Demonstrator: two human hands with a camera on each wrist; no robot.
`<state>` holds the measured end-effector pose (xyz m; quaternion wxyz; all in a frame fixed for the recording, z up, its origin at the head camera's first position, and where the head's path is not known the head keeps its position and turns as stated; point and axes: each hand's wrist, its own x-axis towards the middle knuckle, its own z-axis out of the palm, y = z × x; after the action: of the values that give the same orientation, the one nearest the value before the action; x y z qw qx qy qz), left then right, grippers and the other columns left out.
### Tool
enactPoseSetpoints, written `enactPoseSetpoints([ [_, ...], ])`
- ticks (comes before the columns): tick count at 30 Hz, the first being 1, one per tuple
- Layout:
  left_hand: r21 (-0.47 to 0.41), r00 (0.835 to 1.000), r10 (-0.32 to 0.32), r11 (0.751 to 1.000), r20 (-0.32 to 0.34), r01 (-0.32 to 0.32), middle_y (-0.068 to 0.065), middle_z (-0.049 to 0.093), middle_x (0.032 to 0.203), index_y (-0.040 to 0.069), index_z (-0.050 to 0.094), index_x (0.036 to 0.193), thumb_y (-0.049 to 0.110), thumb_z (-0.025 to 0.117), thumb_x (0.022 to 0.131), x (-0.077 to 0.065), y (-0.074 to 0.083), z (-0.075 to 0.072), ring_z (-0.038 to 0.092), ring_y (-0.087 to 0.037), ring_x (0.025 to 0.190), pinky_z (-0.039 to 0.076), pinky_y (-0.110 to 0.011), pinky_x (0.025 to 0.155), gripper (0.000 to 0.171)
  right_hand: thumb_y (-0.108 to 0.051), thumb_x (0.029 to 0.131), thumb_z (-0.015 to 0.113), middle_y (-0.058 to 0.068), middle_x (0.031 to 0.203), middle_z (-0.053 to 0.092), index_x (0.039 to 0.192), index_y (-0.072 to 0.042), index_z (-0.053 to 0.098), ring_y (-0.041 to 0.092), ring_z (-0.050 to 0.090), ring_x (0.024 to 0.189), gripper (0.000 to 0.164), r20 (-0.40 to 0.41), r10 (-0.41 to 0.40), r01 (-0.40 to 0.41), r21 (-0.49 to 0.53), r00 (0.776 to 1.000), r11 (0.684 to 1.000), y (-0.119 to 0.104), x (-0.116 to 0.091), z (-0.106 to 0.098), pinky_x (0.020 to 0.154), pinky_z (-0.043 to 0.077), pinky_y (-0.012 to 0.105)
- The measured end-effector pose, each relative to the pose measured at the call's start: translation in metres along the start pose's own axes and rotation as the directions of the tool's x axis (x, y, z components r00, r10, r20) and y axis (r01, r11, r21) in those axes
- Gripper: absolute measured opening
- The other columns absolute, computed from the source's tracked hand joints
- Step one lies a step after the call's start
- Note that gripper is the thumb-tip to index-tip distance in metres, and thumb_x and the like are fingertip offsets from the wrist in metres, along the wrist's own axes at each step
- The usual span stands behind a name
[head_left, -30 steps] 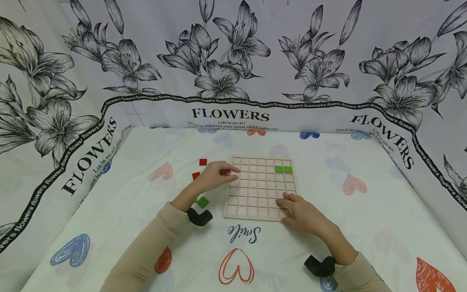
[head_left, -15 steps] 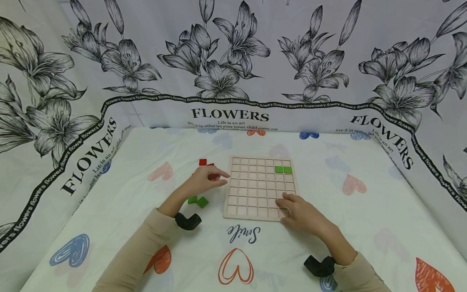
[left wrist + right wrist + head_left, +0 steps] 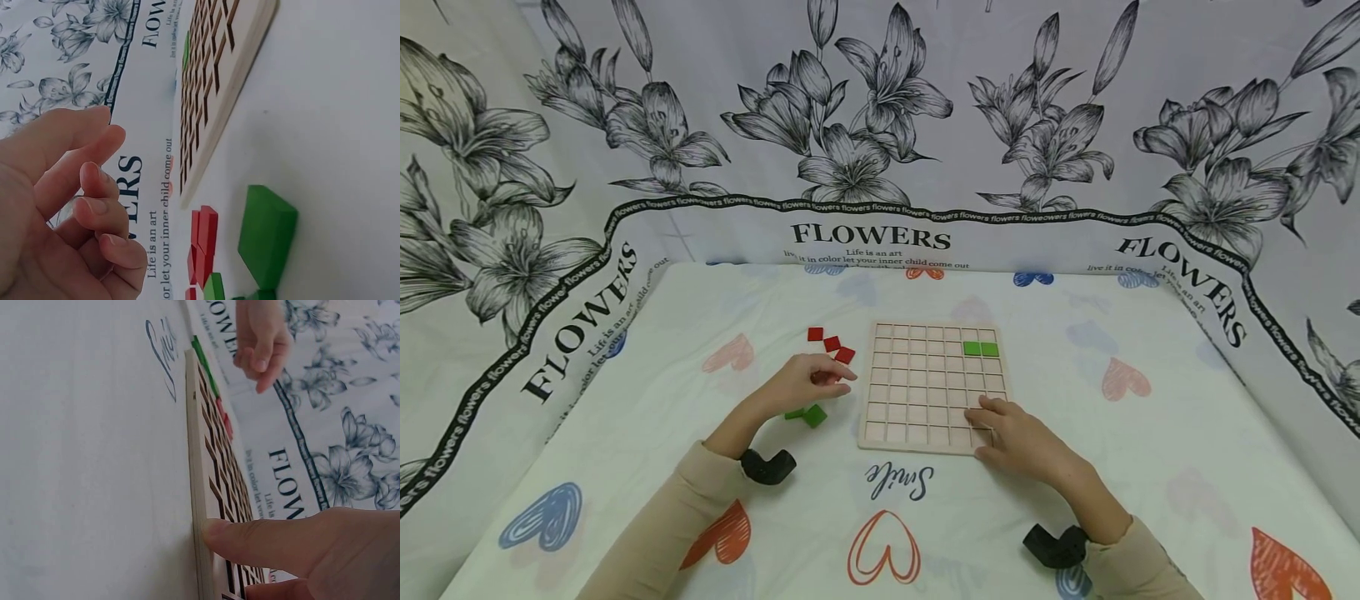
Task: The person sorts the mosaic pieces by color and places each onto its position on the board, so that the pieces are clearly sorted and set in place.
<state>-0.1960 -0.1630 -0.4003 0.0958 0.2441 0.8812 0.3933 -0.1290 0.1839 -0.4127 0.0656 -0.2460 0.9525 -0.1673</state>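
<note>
Head view: a pale wooden grid board (image 3: pixel 898 393) is set mid-surface on the white patterned cloth (image 3: pixel 985 537), its near edge just beyond the "Smile" lettering (image 3: pixel 900 481). Two green tiles (image 3: pixel 972 348) are seated side by side in the board's 2nd row from the far edge, in the last two cells at its R edge. Off the board's L edge, loose red tiles (image 3: pixel 832 343) are scattered nr its far L corner, & loose green tiles (image 3: pixel 815 416) are laid closer to its near L corner, one partly covered by the L hand (image 3: pixel 805 385) & wrist. That hand is held over the cloth, apart from the board's L edge; fingers are loosely bent, grip released, nothing grasped, per L wrist view too. R hand (image 3: pixel 1026 437) is rested on the board's near R corner, unclenched, w/ fingers on the top face; in R wrist view its thumb is laid on the rim, other fingers mostly hidden. A black mount (image 3: pixel 767 467) is worn at the L wrist, below a beige sleeve (image 3: pixel 681 504). Surface's far edge is backed by a white curtain (image 3: pixel 970 158) printed w/ black lilies & "FLOWERS"
</note>
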Motion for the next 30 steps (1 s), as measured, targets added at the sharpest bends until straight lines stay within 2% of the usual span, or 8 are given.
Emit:
enactPoseSetpoints([
  [7, 0.035, 1.000, -0.020, 0.999, 0.006, 0.019, 0.001, 0.048, 0.072, 0.006, 0.073, 0.107, 0.016, 0.072, 0.085, -0.006, -0.010, -0.001, 0.042, -0.007, 0.067, 0.034, -0.017, 0.060, 0.024, -0.019, 0.083, 0.073, 0.027, 0.137, 0.053, 0.128, -0.004, 0.060, 0.046, 0.050, 0.127, 0.049, 0.001, -0.002, 0.002, 0.000, 1.000, 1.000, -0.001, 0.001, 0.000, 0.098, 0.046, 0.055],
  [14, -0.012, 0.998, -0.040, 0.999, 0.044, 0.040, -0.002, 0.049, 0.073, 0.004, 0.072, 0.106, 0.016, 0.073, 0.085, -0.011, -0.016, -0.007, 0.043, -0.010, 0.068, 0.034, -0.016, 0.059, 0.025, -0.019, 0.084, 0.072, 0.027, 0.137, 0.052, 0.129, -0.005, 0.060, 0.046, 0.050, 0.127, 0.049, 0.007, -0.002, 0.002, 0.006, 1.000, 1.000, -0.002, 0.001, 0.000, 0.098, 0.046, 0.056],
  [21, 0.001, 0.996, -0.039, 0.999, 0.080, 0.039, 0.000, 0.049, 0.073, 0.004, 0.072, 0.104, 0.019, 0.074, 0.084, -0.016, -0.022, -0.012, 0.042, -0.005, 0.066, 0.034, -0.017, 0.058, 0.025, -0.019, 0.083, 0.073, 0.026, 0.137, 0.053, 0.128, -0.005, 0.060, 0.045, 0.051, 0.127, 0.049, 0.000, 0.001, -0.001, -0.007, 1.000, 1.000, -0.001, 0.001, 0.000, 0.098, 0.046, 0.055],
  [30, -0.041, 0.991, -0.063, 0.997, 0.120, 0.068, -0.003, 0.050, 0.073, 0.001, 0.071, 0.105, 0.017, 0.075, 0.083, -0.022, -0.025, -0.019, 0.039, -0.004, 0.062, 0.034, -0.017, 0.058, 0.027, -0.021, 0.084, 0.073, 0.025, 0.139, 0.052, 0.130, -0.006, 0.059, 0.043, 0.050, 0.128, 0.051, 0.018, 0.025, -0.024, -0.012, 1.000, 1.000, -0.001, 0.001, -0.001, 0.099, 0.046, 0.054],
])
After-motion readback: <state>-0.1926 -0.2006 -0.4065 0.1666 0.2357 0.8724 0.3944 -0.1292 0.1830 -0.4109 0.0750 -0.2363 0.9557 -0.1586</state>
